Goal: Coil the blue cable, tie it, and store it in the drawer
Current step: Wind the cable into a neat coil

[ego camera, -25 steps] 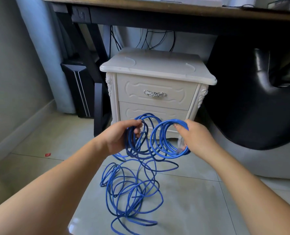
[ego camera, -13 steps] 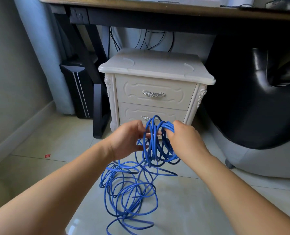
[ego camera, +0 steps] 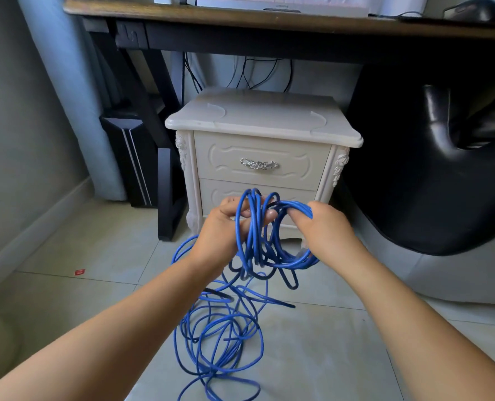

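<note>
A long blue cable (ego camera: 220,331) lies in loose tangled loops on the tiled floor and rises into a bundle of coils held between both hands. My left hand (ego camera: 226,230) grips several upright loops from the left. My right hand (ego camera: 324,230) grips a second bunch of loops from the right, fingers curled through them. The two bunches touch. Behind the hands stands a cream bedside cabinet (ego camera: 258,123) with its top drawer (ego camera: 298,166) closed and the lower drawer partly hidden by the hands.
A dark wooden desk (ego camera: 240,18) spans above the cabinet, with its black leg (ego camera: 165,195) and a black computer case (ego camera: 130,160) to the left. A black and grey padded seat (ego camera: 431,198) fills the right. A small red scrap (ego camera: 79,272) lies on the floor.
The two hands came together, merging the separate right-hand coil with the left-hand loops into one bundle. The view has shifted slightly.
</note>
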A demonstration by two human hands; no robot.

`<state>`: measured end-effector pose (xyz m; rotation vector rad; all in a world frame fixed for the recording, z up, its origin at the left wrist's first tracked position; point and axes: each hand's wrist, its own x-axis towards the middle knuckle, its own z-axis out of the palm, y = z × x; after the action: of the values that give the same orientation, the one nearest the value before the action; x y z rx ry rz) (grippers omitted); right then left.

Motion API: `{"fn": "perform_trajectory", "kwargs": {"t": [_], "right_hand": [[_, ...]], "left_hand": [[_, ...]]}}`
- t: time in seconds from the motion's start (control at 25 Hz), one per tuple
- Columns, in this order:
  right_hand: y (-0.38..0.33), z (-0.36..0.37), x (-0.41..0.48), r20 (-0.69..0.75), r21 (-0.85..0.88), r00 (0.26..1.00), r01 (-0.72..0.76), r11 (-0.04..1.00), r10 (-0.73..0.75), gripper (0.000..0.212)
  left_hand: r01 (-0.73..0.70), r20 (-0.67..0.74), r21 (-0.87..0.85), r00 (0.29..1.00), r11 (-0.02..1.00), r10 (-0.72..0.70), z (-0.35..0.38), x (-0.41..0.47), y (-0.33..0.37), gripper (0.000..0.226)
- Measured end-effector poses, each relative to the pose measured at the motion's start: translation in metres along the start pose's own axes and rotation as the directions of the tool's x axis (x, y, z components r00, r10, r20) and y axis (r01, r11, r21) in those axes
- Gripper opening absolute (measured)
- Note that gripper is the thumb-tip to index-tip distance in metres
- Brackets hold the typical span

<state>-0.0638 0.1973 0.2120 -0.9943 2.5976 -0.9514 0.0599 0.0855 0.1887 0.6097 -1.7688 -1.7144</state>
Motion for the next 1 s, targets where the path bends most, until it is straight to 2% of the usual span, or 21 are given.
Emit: {"fn": "perform_trajectory", "kwargs": {"t": [0.08,0.2,0.28,0.36,0.44,0.52,0.6,0.72,0.84,0.92,1.0], "right_hand": [[0.004,-0.009,0.000,0.021,-0.008,0.999,0.024,1.000,-0.024,0.036],[0.004,-0.014,-0.003,0.133,-0.012,0.988,0.086,0.996,-0.084,0.035],[0.003,-0.016,-0.005,0.182,-0.004,0.979,0.094,0.996,-0.092,0.034],[0.002,-0.018,-0.006,0.204,-0.009,0.975,0.095,0.995,-0.091,0.033],[0.000,-0.017,-0.008,0.208,0.007,0.974,0.090,0.996,-0.089,0.032],[-0.001,-0.012,-0.011,0.200,-0.050,0.975,0.107,0.993,-0.095,0.031],[-0.003,-0.007,-0.012,0.169,-0.110,0.977,0.153,0.982,-0.133,0.032],[-0.004,-0.013,-0.011,0.101,-0.003,0.978,0.184,0.983,-0.182,0.033],[0.002,-0.022,-0.011,0.100,0.146,0.971,0.203,0.968,-0.219,0.026],[0.005,-0.021,-0.013,0.162,0.196,0.957,0.207,0.958,-0.240,0.023],[0.007,-0.017,-0.012,0.221,0.203,0.943,0.207,0.957,-0.250,0.022]], "left_hand": [[-0.029,0.020,0.069,0.999,0.997,0.027,-0.004,0.002,0.001,0.036],[-0.144,0.192,0.303,0.977,0.942,0.088,-0.004,-0.001,0.004,0.050],[-0.190,0.241,0.402,0.966,0.896,0.097,-0.001,-0.004,0.004,0.057],[-0.196,0.237,0.440,0.967,0.876,0.097,0.001,-0.005,0.002,0.052],[-0.176,0.215,0.460,0.973,0.870,0.083,0.000,-0.003,0.002,0.035],[-0.143,0.152,0.442,0.985,0.886,0.083,-0.002,0.000,-0.001,0.028],[-0.113,0.095,0.381,0.992,0.918,0.083,-0.003,0.001,-0.003,0.042],[-0.048,0.037,0.153,0.998,0.987,0.043,0.002,0.000,0.001,0.036],[0.098,0.061,-0.069,0.994,0.993,-0.094,-0.003,0.011,0.002,0.043],[0.166,0.148,-0.050,0.976,0.985,-0.157,-0.012,0.014,0.003,0.047],[0.036,0.321,0.152,0.943,0.988,-0.084,-0.019,0.014,0.005,0.051]]}}
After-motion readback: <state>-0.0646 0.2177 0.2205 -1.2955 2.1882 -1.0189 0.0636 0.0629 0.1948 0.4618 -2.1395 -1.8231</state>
